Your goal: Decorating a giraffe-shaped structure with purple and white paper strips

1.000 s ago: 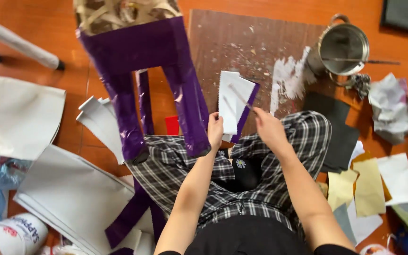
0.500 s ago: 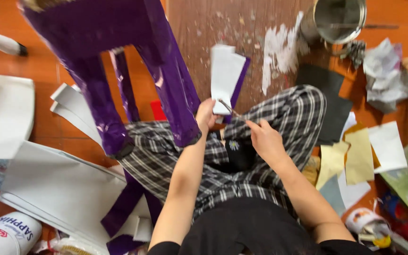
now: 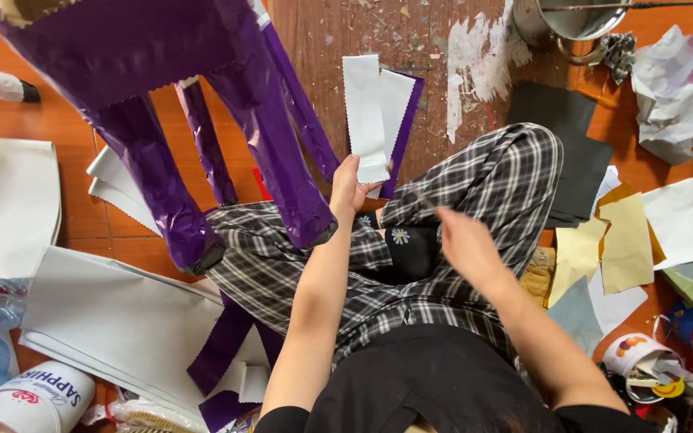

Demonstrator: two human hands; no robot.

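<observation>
My left hand (image 3: 349, 186) is closed around the lower end of a few paper strips (image 3: 372, 112), white faces toward me with a purple backing edge on the right, held upright above my checked trousers (image 3: 475, 200). My right hand (image 3: 467, 244) hovers just beside them over my lap, blurred, fingers loosely curled; I cannot tell whether it grips anything. The purple papered figure (image 3: 170, 96) stands to my left on the floor (image 3: 66, 120).

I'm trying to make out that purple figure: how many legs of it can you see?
4: the near-left leg, the near-right leg, a thin back leg between them, and another behind the near-right one.
</observation>
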